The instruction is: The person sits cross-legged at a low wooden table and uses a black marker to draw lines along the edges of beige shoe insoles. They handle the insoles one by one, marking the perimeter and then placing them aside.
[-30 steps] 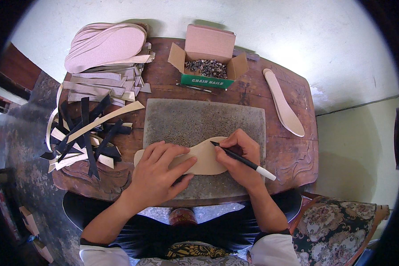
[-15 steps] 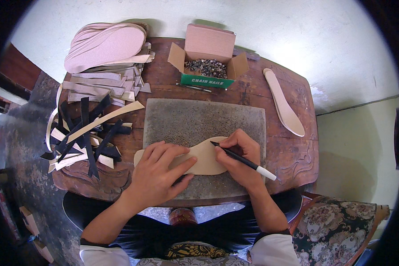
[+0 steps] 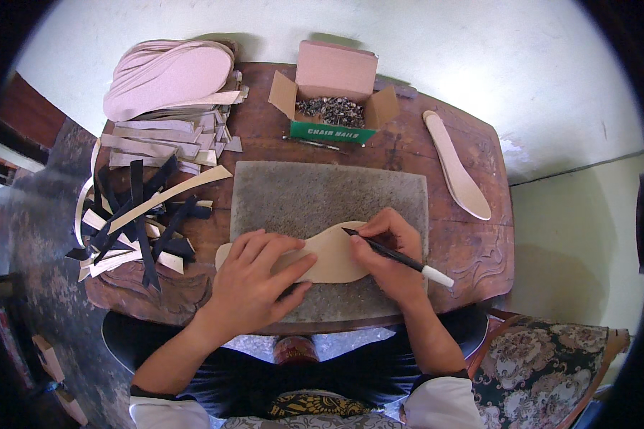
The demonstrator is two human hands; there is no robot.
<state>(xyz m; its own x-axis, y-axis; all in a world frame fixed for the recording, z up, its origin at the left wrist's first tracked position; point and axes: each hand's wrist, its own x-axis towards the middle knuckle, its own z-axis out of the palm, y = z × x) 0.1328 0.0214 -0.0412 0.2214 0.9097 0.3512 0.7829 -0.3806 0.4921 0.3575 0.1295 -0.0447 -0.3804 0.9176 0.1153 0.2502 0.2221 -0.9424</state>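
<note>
A tan shoe insole (image 3: 329, 259) lies sideways on a grey slab (image 3: 322, 189) near the front of the wooden table. My left hand (image 3: 261, 275) rests flat over the insole's left part with its fingers spread, covering some of it. In my right hand (image 3: 393, 254) is a black marker pen (image 3: 390, 252) with a white end, pinched between thumb and fingers. The pen's dark tip points at the wide right part of the insole and looks to be on or just above its surface. Any mark there is too small to make out.
Pink insoles (image 3: 168, 75) are stacked at the back left, above cut strips (image 3: 157, 136). Black and cream straps (image 3: 139, 222) lie tangled at the left. A green box (image 3: 333, 132) of nails stands at the back. Another insole pair (image 3: 454, 168) lies at the right.
The pen has shifted slightly to the right, and its white end has swung a little right. My left hand and the insole have hardly moved.
</note>
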